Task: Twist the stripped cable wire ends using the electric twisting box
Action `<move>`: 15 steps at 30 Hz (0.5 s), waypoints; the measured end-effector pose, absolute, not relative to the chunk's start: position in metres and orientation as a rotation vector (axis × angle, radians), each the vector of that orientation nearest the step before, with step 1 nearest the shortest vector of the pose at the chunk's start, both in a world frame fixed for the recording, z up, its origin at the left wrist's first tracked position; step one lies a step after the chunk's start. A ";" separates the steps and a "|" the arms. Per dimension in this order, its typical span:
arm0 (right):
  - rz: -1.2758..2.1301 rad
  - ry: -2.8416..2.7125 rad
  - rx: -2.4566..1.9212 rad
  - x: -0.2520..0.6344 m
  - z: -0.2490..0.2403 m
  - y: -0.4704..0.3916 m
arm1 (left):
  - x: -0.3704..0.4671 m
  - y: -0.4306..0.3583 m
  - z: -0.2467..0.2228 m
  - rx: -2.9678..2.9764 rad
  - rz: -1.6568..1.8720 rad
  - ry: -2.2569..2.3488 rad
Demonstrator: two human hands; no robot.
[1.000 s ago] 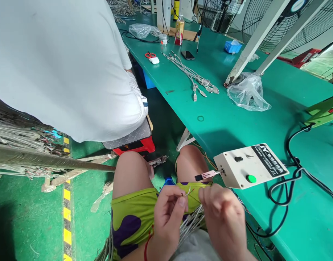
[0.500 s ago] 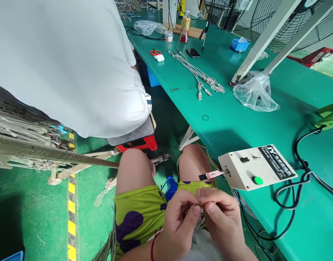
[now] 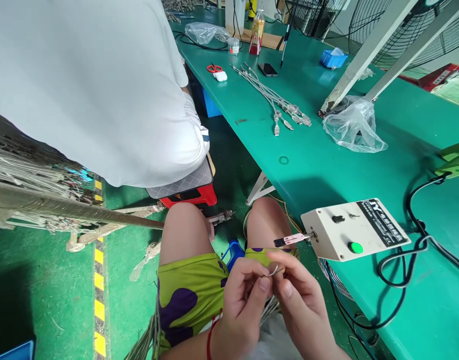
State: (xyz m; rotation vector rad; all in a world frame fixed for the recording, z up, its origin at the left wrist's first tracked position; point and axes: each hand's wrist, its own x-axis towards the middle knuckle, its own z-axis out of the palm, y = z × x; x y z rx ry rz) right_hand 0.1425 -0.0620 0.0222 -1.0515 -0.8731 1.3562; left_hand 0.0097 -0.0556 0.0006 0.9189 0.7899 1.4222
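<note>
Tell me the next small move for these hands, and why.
Probably straighten the thin wire with the right hand: its pale end curves out from the pinch of the left hand, and the right hand's fingertips are close beside it.

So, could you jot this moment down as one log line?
left hand: pinching thin wires | right hand: close by, contact with wires unclear | beige box: on green table, near edge
</note>
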 end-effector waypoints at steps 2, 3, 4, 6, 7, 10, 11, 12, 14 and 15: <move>1.375 -0.915 -1.029 0.143 0.021 -0.063 | 0.010 -0.055 0.004 0.934 1.435 0.757; 1.387 -0.922 -1.015 0.144 0.021 -0.062 | 0.010 -0.054 0.005 0.932 1.442 0.746; 1.408 -0.919 -1.001 0.145 0.022 -0.060 | 0.010 -0.053 0.005 0.928 1.450 0.740; 1.452 -0.882 -0.991 0.145 0.024 -0.056 | 0.011 -0.051 0.005 0.918 1.459 0.742; 1.465 -0.857 -0.995 0.145 0.026 -0.055 | 0.012 -0.051 0.005 0.917 1.463 0.740; 1.456 -0.805 -0.986 0.141 0.030 -0.051 | 0.013 -0.050 0.004 0.931 1.453 0.720; 1.441 -0.804 -0.970 0.139 0.031 -0.050 | 0.013 -0.050 0.004 0.937 1.447 0.710; 1.422 -0.809 -0.950 0.138 0.032 -0.050 | 0.013 -0.050 0.004 0.945 1.441 0.699; 1.386 -0.827 -0.909 0.135 0.033 -0.049 | 0.012 -0.050 0.004 0.964 1.437 0.677; 1.375 -0.835 -0.891 0.135 0.032 -0.049 | 0.012 -0.051 0.004 0.973 1.438 0.669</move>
